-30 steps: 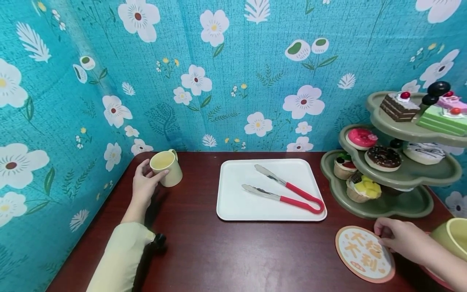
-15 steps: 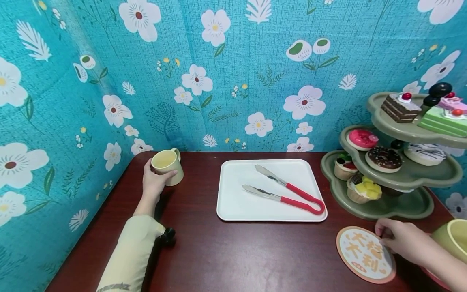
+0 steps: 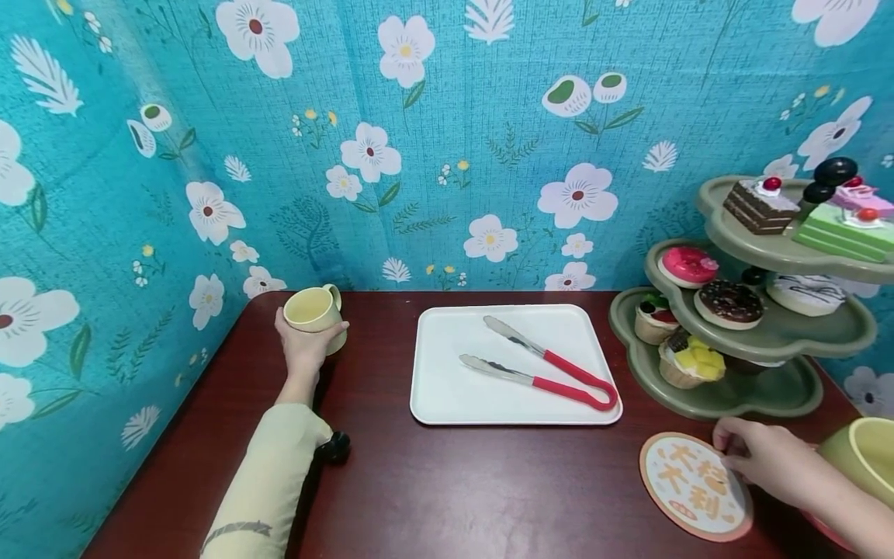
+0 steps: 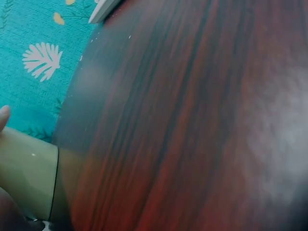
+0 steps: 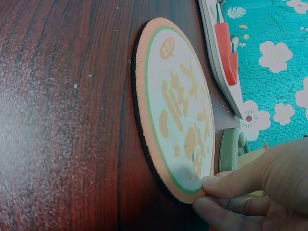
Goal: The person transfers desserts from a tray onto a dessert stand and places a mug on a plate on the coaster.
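At the back left of the table, my left hand [image 3: 307, 351] curls its fingers and thumb round a pale yellow mug [image 3: 310, 308]. The mug stands upright with its handle at the back right, and part of its body is covered by the hand. In the left wrist view only the side of the mug [image 4: 29, 171] shows, at the lower left. On the right, my right hand [image 3: 775, 462] pinches the edge of a round coaster [image 3: 687, 485] with orange lettering. The right wrist view shows thumb and fingertip at the rim of the coaster [image 5: 175, 108].
Red-handled tongs [image 3: 559, 371] lie spread on a white tray [image 3: 440, 404] at mid-table. A green three-tier stand [image 3: 740, 404] bearing toy cakes, donuts and tarts is at the right. Another yellow mug [image 3: 855, 458] stands behind the right forearm. Flowered blue cloth [image 3: 447, 155] borders the table.
My left hand and forearm have swung to the right, and the hand has closed further round the mug's near side. My right hand stays at the coaster's edge.
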`<state>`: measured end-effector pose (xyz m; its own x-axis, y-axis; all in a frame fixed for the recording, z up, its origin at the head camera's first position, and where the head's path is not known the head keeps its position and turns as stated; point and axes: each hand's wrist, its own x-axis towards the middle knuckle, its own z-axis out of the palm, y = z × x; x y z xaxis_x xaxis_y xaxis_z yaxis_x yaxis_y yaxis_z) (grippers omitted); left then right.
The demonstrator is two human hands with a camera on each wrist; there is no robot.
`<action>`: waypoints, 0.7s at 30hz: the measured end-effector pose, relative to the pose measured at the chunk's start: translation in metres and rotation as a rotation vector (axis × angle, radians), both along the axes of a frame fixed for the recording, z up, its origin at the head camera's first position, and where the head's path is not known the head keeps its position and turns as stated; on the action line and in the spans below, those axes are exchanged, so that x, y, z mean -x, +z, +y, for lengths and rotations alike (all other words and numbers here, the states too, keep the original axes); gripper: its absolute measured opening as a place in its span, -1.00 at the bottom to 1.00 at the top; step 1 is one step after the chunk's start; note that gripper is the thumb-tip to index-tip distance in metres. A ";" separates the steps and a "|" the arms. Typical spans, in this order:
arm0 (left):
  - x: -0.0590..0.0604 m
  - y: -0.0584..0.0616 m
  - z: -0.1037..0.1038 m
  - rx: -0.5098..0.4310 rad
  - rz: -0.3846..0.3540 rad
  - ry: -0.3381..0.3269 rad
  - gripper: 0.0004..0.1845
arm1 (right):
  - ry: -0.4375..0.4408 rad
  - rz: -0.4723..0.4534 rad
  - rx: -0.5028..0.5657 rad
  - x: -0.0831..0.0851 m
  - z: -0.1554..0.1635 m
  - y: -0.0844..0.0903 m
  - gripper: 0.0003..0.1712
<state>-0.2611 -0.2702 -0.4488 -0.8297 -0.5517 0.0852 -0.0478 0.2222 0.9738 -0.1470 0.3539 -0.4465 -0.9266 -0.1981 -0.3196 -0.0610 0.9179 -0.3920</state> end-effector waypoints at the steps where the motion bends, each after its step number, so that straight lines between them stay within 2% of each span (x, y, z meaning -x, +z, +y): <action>1: 0.001 0.000 0.001 -0.003 0.007 0.024 0.28 | 0.002 0.011 0.001 0.000 0.000 0.000 -0.78; 6: 0.006 0.004 0.007 -0.011 0.067 0.131 0.30 | 0.012 0.055 0.000 0.001 0.000 -0.001 -0.76; 10: 0.009 0.006 0.010 -0.016 0.076 0.188 0.27 | 0.020 0.085 -0.008 0.000 -0.002 0.001 -0.75; 16: 0.011 0.005 0.010 -0.055 0.082 0.212 0.10 | 0.025 0.109 -0.012 -0.002 -0.006 0.004 -0.75; 21: 0.012 0.001 0.009 -0.078 0.140 0.203 0.05 | 0.015 0.087 -0.017 -0.001 -0.006 0.002 -0.76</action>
<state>-0.2735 -0.2614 -0.4480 -0.6844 -0.7151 0.1422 0.0530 0.1456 0.9879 -0.1459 0.3483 -0.4445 -0.9480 -0.2071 -0.2415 -0.1075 0.9230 -0.3694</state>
